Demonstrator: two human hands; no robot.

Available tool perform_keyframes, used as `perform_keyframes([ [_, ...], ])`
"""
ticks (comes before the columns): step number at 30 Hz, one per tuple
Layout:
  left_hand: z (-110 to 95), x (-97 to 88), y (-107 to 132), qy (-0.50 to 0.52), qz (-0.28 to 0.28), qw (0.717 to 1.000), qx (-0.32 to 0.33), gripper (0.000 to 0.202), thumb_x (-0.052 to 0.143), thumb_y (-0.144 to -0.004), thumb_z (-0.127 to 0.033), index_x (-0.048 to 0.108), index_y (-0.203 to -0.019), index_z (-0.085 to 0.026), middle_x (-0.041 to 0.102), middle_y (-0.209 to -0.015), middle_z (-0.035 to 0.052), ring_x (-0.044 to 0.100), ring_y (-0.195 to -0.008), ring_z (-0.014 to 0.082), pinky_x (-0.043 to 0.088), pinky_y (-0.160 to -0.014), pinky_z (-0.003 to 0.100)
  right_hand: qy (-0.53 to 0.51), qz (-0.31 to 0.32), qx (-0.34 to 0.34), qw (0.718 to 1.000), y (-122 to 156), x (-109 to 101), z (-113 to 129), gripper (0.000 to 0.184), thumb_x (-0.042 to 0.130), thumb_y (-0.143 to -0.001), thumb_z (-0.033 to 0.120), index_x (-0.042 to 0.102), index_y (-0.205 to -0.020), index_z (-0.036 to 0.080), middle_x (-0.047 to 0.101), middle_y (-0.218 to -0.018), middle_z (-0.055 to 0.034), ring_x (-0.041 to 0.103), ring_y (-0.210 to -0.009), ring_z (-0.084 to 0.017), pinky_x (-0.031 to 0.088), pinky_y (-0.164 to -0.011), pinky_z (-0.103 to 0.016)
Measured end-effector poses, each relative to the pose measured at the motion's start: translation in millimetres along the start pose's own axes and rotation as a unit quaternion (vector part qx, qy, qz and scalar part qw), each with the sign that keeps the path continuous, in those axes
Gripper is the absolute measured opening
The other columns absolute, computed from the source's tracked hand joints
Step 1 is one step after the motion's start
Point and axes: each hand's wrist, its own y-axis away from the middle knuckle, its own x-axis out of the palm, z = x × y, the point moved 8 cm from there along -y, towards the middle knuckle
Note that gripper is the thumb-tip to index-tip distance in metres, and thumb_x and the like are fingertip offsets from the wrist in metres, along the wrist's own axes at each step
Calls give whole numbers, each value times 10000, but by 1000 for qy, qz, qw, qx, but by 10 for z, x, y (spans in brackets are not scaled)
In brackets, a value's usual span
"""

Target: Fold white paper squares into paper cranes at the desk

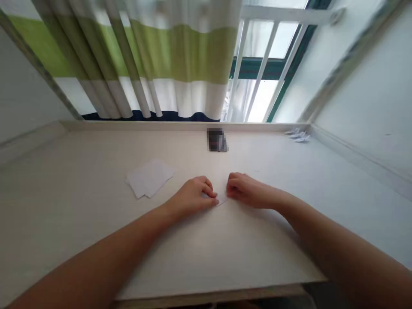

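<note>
A small piece of white paper lies on the white table between my two hands, mostly hidden by the fingers. My left hand, with a ring on one finger, pinches its left side between thumb and fingers. At its right side my right hand is closed, fingertips curled down against the paper's edge. Left of my left hand rests a loose stack of white paper sheets, its edges uneven.
A dark, blurred-out object stands near the table's back edge. In the back right corner sits a small pile of folded white paper pieces. A striped curtain and a white railing rise behind the table.
</note>
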Motion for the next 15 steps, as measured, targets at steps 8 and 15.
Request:
perform_keyframes([
  [8,-4,-2,-11,4,-62,998,-2,236,580,-645,-380,622,-530,-178,567,-756,4,525,-673,125,393,-630,249,53,-11,-4,999,18,-9,49,141,416,-802,183,515,-706,157,520,-829,-70,473,-790,-183,360,-765,-311],
  [15,26,12,-24,0,-82,997,1,212,594,-640,-346,569,-523,-170,571,-719,8,518,-653,130,399,-628,256,91,-11,-5,996,13,5,63,150,409,-823,208,515,-738,145,524,-842,-88,475,-775,-187,358,-763,-319],
])
